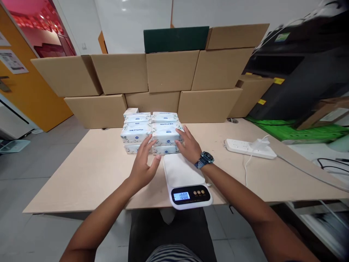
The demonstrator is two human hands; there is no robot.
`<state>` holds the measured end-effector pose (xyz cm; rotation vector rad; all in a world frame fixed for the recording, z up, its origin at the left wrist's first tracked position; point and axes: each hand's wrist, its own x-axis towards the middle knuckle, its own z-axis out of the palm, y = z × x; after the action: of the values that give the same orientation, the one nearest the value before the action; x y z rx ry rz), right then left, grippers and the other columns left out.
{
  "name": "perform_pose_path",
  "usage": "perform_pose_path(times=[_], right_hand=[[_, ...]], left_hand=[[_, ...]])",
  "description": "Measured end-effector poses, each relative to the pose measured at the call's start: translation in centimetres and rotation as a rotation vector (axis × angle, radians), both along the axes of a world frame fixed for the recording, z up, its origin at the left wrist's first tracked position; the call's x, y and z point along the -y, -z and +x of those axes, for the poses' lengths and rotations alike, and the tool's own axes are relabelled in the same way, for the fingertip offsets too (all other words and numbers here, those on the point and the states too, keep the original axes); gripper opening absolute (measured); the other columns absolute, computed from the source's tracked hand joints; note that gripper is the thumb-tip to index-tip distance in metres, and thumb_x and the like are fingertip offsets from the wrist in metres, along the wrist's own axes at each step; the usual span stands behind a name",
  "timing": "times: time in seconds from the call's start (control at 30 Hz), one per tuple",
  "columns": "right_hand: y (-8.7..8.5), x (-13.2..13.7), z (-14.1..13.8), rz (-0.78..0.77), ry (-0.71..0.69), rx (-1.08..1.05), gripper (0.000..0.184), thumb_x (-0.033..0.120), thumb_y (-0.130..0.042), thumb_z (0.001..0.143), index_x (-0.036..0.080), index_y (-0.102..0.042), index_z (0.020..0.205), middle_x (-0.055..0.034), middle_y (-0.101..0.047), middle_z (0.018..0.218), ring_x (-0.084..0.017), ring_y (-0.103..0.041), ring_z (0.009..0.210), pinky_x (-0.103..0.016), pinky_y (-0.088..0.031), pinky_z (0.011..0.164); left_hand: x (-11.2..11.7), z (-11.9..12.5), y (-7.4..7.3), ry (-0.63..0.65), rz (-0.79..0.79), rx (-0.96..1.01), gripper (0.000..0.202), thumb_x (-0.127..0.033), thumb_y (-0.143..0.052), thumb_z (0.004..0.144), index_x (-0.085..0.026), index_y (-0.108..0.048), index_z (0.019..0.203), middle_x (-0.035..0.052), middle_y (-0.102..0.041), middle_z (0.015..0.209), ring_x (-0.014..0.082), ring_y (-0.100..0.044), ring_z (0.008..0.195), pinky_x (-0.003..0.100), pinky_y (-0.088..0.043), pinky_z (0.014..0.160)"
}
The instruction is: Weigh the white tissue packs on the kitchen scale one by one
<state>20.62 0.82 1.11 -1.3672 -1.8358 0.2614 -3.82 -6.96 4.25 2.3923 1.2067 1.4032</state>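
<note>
Several tissue packs stand in two side-by-side stacks on the table; the upper front ones are a left pack point(133, 133) and a right pack point(165, 134), white with blue lettering and a leaf print. My left hand point(144, 163) is in front of the gap between the stacks, fingers apart. My right hand point(190, 146), with a watch on the wrist, is at the right pack's right side with spread fingertips over its edge; whether they press on it I cannot tell. Between my forearms lies a white kitchen scale point(184, 173), its lit display appearing to read 100.0, with no pack on its plate.
Stacked cardboard boxes point(174, 71) form a wall behind the packs. A white power strip point(249, 148) with a plugged-in adapter and cables lies on the table point(81, 171) at right. Beyond it are a green surface point(308, 131) and dark equipment point(294, 72).
</note>
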Motion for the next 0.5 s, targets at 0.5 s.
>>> perform_pose_path(times=[0.5], right_hand=[[-6.7, -12.3, 4.8, -0.495, -0.02, -0.799, 0.067, 0.067, -0.056, 0.097, 0.04, -0.042, 0.156, -0.0026, -0.041, 0.175, -0.026, -0.042, 0.162, -0.052, -0.048, 0.126]], left_hand=[[-26.7, -3.1, -14.0, 0.017, -0.773, 0.202, 0.023, -0.053, -0.084, 0.083, -0.031, -0.083, 0.085, 0.0115, -0.084, 0.107, 0.0392, -0.075, 0.121, 0.063, -0.051, 0.119]])
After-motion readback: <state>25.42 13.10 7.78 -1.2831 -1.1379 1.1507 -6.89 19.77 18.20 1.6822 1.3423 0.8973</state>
